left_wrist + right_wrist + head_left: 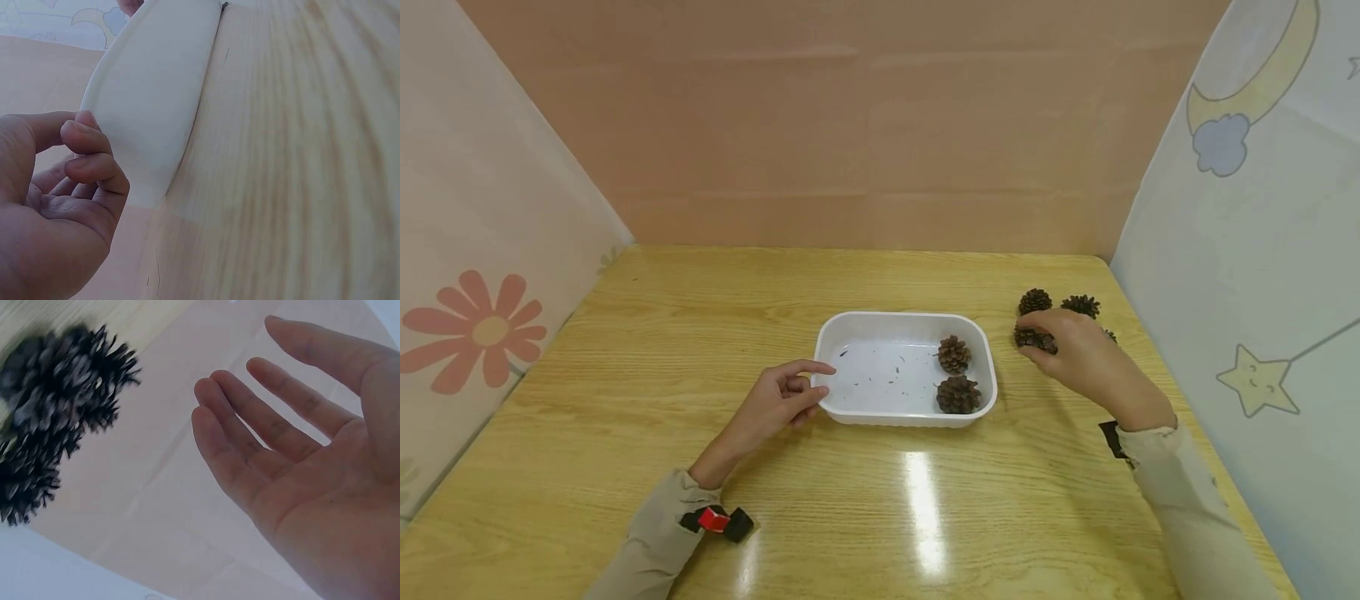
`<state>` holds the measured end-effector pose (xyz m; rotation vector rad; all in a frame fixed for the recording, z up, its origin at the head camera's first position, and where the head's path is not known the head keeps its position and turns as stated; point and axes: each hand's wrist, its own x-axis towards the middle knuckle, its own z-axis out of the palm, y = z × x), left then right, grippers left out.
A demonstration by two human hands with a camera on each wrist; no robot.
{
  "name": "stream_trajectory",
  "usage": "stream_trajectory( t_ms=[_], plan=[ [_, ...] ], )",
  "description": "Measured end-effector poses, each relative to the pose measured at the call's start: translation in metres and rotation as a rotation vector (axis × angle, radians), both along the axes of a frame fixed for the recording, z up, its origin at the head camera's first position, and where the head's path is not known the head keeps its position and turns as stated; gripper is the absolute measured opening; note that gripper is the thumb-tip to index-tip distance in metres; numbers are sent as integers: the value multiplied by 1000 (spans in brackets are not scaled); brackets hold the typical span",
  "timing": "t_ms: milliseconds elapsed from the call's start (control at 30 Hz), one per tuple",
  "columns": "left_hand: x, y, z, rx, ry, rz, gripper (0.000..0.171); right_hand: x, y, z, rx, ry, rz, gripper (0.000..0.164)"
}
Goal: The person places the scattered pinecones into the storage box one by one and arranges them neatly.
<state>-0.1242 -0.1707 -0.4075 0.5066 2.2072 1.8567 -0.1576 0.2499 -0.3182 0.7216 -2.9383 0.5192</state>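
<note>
Here's the left hand [782, 396] on the tray [876, 354], thumb and curled fingers pinching the rim at its left end. Off those fingertips, across the tray's floor, bits of debris [897, 369] lie scattered, and at the far end, on the side towards the right fingers, sit two cones: the back one [954, 355] and the front one [958, 395], near each other.

Over to the right hand [1078, 354], out past the tray! Thumb and fingers are apart, nothing clamped between them; the right wrist view shows an open palm and clear space between the fingertips and the clustered cones. From the head, a dark cone [1035, 338] shows in the gap between thumb and forefinger; whether skin touches it there, I cannot tell. Just beyond those fingers stand two more, a round cone [1036, 301] and a spiky cone [1081, 306], while a partly hidden cone [1110, 336] peeks out past the knuckles. Under it all is the table [722, 308], bright glare [923, 508] shining nearer the person than either hand's fingers.
</note>
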Motion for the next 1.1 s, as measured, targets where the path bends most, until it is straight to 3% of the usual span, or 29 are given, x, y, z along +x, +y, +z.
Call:
stream_trajectory(
  t_ms=[400, 833, 1100],
  plan=[
    [-1, 0, -1, 0, -2, 0, 33, -14, 21, -10, 32, -48, -76, 38],
    [-1, 0, -1, 1, 5, -5, 33, -27, 23, -44, 61, -41, -153, 57],
    [-1, 0, -2, -2, 7, -2, 33, -30, 24, -57, 80, -11, -153, 51]
  ],
)
